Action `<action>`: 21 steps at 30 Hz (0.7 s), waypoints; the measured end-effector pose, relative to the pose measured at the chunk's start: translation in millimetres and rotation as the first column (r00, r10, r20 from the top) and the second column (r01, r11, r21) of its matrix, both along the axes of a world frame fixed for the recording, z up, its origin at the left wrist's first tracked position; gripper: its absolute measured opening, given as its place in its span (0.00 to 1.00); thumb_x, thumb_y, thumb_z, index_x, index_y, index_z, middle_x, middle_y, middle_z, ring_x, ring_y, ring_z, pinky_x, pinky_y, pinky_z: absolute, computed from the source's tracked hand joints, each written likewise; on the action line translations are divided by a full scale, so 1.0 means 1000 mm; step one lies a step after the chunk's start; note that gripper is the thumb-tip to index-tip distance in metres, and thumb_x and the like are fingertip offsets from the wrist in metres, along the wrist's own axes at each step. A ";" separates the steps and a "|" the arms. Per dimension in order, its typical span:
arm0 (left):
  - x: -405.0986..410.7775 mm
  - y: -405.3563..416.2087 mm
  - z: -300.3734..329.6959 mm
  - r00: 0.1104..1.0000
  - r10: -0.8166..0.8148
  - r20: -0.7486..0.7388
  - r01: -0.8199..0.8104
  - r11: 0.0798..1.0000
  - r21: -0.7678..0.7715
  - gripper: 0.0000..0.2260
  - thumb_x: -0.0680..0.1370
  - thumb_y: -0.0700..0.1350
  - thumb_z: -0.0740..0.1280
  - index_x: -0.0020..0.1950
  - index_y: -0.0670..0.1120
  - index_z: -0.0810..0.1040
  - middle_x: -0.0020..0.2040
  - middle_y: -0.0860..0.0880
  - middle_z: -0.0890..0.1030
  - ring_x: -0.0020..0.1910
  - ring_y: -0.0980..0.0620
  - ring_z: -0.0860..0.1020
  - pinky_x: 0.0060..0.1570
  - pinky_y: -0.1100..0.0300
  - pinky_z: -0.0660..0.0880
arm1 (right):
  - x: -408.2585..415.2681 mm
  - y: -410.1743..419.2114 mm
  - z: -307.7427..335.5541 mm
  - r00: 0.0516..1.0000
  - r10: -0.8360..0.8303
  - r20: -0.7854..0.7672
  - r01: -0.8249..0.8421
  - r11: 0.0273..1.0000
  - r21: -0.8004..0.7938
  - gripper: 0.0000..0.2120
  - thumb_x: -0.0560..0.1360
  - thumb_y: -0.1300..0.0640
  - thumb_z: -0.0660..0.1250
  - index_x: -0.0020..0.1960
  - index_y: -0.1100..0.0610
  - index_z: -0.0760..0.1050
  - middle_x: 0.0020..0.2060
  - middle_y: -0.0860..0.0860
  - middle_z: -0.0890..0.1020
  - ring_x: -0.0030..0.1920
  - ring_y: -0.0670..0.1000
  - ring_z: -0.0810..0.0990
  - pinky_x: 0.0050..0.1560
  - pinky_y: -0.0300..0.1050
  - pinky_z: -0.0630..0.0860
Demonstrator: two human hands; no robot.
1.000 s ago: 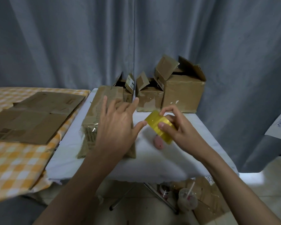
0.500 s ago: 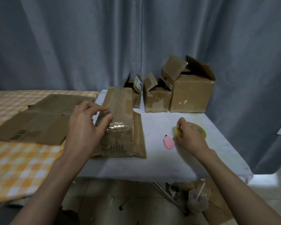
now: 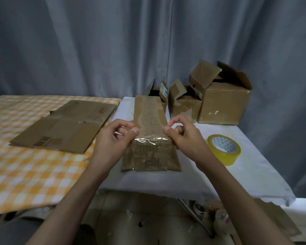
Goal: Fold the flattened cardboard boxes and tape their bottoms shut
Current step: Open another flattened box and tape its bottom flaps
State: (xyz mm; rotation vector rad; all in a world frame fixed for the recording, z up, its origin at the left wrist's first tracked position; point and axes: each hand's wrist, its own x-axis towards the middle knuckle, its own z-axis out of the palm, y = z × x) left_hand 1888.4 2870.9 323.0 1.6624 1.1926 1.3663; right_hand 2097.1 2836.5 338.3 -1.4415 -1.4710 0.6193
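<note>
White desk (image 3: 254, 175) mid-frame: we pinch taped cardboard bundle (image 3: 149, 138) edges, left hand (image 3: 113, 144) and right hand (image 3: 187, 140); tape roll (image 3: 223, 149) right.

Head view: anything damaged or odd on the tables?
Yes. The box between the left hand and right hand is worn: its top paper layer is torn off in a strip, baring the corrugation, and old clear tape clings to its near end. The folded boxes behind look dented, with tape scraps.

Brown cardboard box (image 3: 149, 131), yellow tape roll (image 3: 223, 149), orange-and-white checked tablecloth (image 3: 25, 170), grey curtain (image 3: 95, 46).
</note>
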 end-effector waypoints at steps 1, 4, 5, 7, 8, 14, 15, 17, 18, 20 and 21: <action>-0.001 0.001 -0.001 0.999 -0.049 0.013 0.050 0.998 -0.025 0.04 0.75 0.44 0.74 0.49 0.47 0.82 0.29 0.47 0.76 0.32 0.54 0.77 0.43 0.53 0.78 | 0.002 -0.001 -0.001 0.999 0.022 -0.040 -0.023 0.999 -0.030 0.07 0.79 0.52 0.68 0.50 0.54 0.74 0.24 0.45 0.70 0.30 0.48 0.71 0.36 0.45 0.70; -0.003 0.002 -0.001 0.985 -0.135 -0.110 0.139 0.990 0.025 0.05 0.77 0.46 0.73 0.52 0.50 0.81 0.26 0.50 0.75 0.31 0.55 0.77 0.47 0.52 0.78 | 0.006 -0.004 -0.001 0.989 0.079 -0.124 -0.091 0.992 -0.090 0.06 0.80 0.54 0.67 0.53 0.55 0.74 0.23 0.46 0.71 0.28 0.45 0.72 0.30 0.38 0.68; -0.003 0.002 0.000 0.977 -0.158 -0.145 0.166 0.985 0.043 0.07 0.76 0.48 0.73 0.53 0.52 0.81 0.26 0.50 0.76 0.31 0.55 0.78 0.48 0.54 0.77 | 0.007 -0.006 0.001 0.984 0.103 -0.146 -0.118 0.989 -0.093 0.05 0.80 0.54 0.67 0.53 0.55 0.74 0.24 0.47 0.72 0.27 0.45 0.72 0.29 0.37 0.68; -0.005 0.001 -0.001 0.965 -0.205 -0.166 0.216 0.975 0.051 0.12 0.73 0.52 0.75 0.55 0.53 0.82 0.27 0.51 0.76 0.34 0.56 0.78 0.51 0.56 0.76 | 0.009 -0.011 0.004 0.976 0.148 -0.160 -0.164 0.982 -0.095 0.05 0.80 0.55 0.67 0.55 0.54 0.75 0.26 0.51 0.74 0.28 0.47 0.72 0.27 0.36 0.68; -0.006 0.001 -0.002 0.961 -0.225 -0.162 0.235 0.971 0.049 0.15 0.71 0.53 0.76 0.55 0.53 0.82 0.28 0.51 0.76 0.35 0.57 0.78 0.52 0.57 0.75 | 0.010 -0.014 0.005 0.975 0.164 -0.153 -0.180 0.978 -0.101 0.06 0.80 0.56 0.67 0.56 0.55 0.76 0.28 0.54 0.74 0.28 0.48 0.73 0.26 0.35 0.68; -0.007 0.006 -0.010 0.949 -0.292 -0.117 0.301 0.951 0.071 0.17 0.66 0.53 0.77 0.53 0.51 0.83 0.28 0.53 0.76 0.44 0.55 0.82 0.48 0.66 0.72 | 0.019 -0.022 0.006 0.955 0.234 -0.185 -0.258 0.959 -0.121 0.16 0.72 0.67 0.74 0.58 0.61 0.76 0.33 0.60 0.77 0.25 0.45 0.75 0.21 0.29 0.64; -0.007 0.007 -0.012 0.949 -0.291 -0.122 0.302 0.949 0.085 0.17 0.66 0.53 0.77 0.52 0.50 0.83 0.28 0.54 0.77 0.47 0.53 0.83 0.47 0.65 0.72 | 0.020 -0.021 0.004 0.956 0.238 -0.172 -0.258 0.960 -0.107 0.17 0.71 0.67 0.75 0.57 0.62 0.76 0.33 0.60 0.78 0.25 0.45 0.75 0.22 0.29 0.65; -0.006 0.008 -0.014 0.952 -0.270 -0.145 0.288 0.949 0.127 0.17 0.66 0.53 0.77 0.51 0.48 0.83 0.29 0.55 0.77 0.50 0.54 0.83 0.45 0.65 0.73 | 0.022 -0.016 -0.002 0.963 0.250 -0.100 -0.256 0.965 -0.049 0.18 0.68 0.61 0.78 0.54 0.61 0.77 0.31 0.58 0.80 0.27 0.47 0.76 0.27 0.34 0.70; -0.007 0.008 -0.015 0.953 -0.252 -0.169 0.279 0.947 0.161 0.17 0.66 0.52 0.77 0.51 0.47 0.83 0.29 0.55 0.77 0.49 0.57 0.83 0.44 0.67 0.74 | 0.024 -0.014 -0.005 0.968 0.247 -0.043 -0.247 0.969 -0.014 0.18 0.66 0.58 0.78 0.53 0.60 0.78 0.31 0.56 0.81 0.28 0.48 0.77 0.29 0.36 0.72; -0.007 0.008 -0.016 0.941 -0.195 -0.277 0.273 0.920 0.280 0.17 0.67 0.51 0.77 0.51 0.44 0.83 0.28 0.56 0.75 0.43 0.60 0.82 0.44 0.72 0.74 | 0.025 -0.011 -0.012 0.974 0.217 0.061 -0.220 0.974 0.053 0.15 0.67 0.56 0.79 0.50 0.58 0.79 0.30 0.53 0.81 0.29 0.48 0.76 0.32 0.37 0.73; -0.007 0.009 -0.018 0.925 -0.163 -0.343 0.284 0.898 0.337 0.17 0.68 0.52 0.76 0.51 0.43 0.82 0.28 0.56 0.74 0.40 0.59 0.81 0.44 0.73 0.74 | 0.025 -0.011 -0.015 0.975 0.200 0.098 -0.208 0.975 0.082 0.13 0.68 0.58 0.79 0.50 0.58 0.79 0.30 0.50 0.80 0.30 0.47 0.75 0.33 0.36 0.73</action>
